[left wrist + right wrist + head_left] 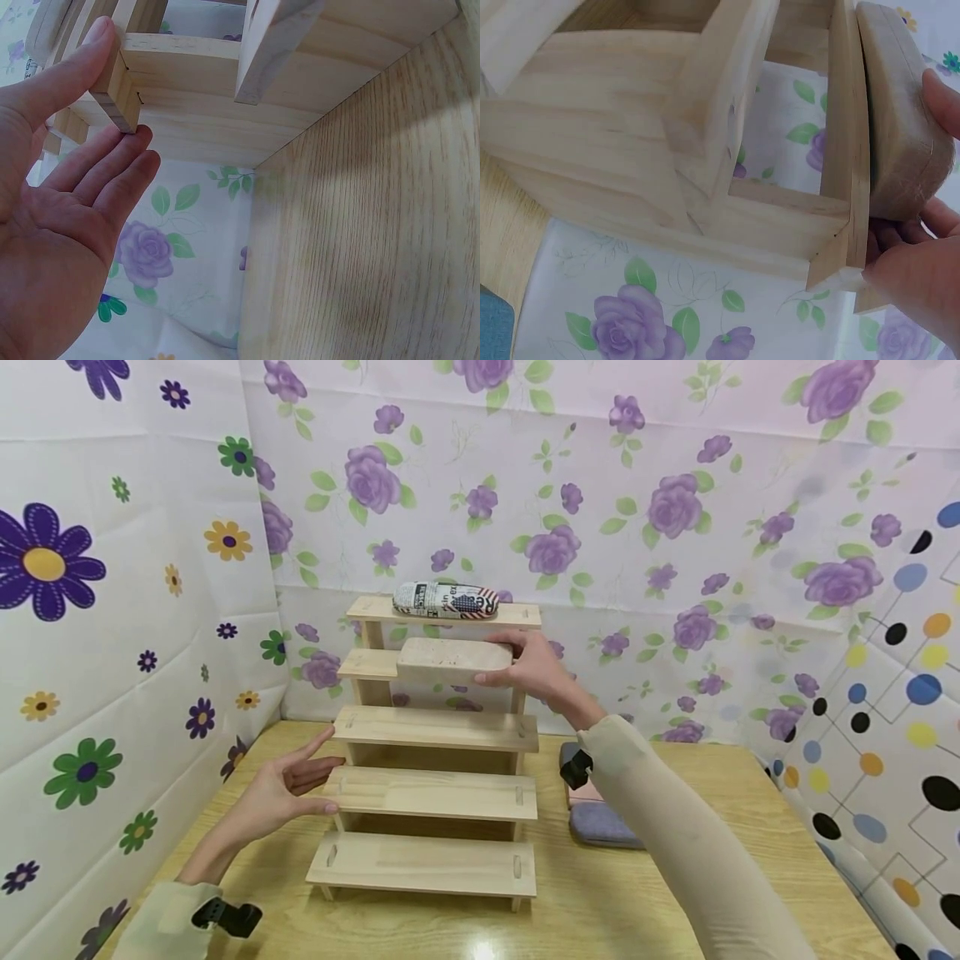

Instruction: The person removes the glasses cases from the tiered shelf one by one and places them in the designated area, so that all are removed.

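A stepped wooden display rack [435,792] with several shelves stands on the table. My right hand [531,672] grips the right end of a beige oblong case [453,658] with rounded edges, thumb in front and fingers behind. The case lies along the second shelf from the top, close against its board in the right wrist view. My left hand [277,789] holds the left end of a lower shelf, its thumb [96,34] at one edge and its fingertips at the other. On the top shelf lies a newspaper-print case [446,600].
To the right of the rack, a grey-blue case [603,827] and a pink item [583,795] lie on the wooden table [675,877], partly hidden by my right sleeve. Flowered cloth walls [637,568] close off the back and left; a dotted cloth hangs at right.
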A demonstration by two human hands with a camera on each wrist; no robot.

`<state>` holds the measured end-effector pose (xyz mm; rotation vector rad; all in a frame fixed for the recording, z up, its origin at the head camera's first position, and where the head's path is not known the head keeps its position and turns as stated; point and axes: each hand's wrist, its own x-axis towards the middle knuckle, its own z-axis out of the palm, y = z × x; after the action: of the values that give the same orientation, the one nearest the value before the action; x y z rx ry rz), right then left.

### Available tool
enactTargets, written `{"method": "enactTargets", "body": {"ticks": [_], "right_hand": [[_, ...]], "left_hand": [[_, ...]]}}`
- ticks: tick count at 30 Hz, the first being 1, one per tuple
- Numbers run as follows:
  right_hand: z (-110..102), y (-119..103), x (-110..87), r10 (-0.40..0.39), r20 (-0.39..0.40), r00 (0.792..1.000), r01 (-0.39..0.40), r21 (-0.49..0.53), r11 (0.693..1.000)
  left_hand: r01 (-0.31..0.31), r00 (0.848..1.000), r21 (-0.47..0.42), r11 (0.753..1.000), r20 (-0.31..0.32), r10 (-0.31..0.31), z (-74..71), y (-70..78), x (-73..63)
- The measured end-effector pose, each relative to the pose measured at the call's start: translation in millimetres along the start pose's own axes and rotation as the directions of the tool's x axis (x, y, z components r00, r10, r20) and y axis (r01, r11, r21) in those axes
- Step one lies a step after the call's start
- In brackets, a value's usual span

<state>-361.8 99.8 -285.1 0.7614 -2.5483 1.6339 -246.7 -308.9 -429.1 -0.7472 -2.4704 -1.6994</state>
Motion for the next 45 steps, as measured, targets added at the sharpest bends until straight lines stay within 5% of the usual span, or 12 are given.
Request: {"method": "enactTargets", "body": {"ticks": [25, 45], "right_hand": [[7, 2, -12.6, -0.037, -0.072, 0.997, 0.055, 0.259, 0.964], [-6, 18, -33.6, -0.047, -0.094, 0.994, 0.072, 0.284, 0.956]], "left_hand": [[-0.004, 1.000, 0.004, 1.000, 0.002, 0.004, -0.1, -0.4, 0.5], [0.001, 1.000, -0.025, 1.000, 0.006, -0.001, 0.0, -0.4, 0.9]]}}
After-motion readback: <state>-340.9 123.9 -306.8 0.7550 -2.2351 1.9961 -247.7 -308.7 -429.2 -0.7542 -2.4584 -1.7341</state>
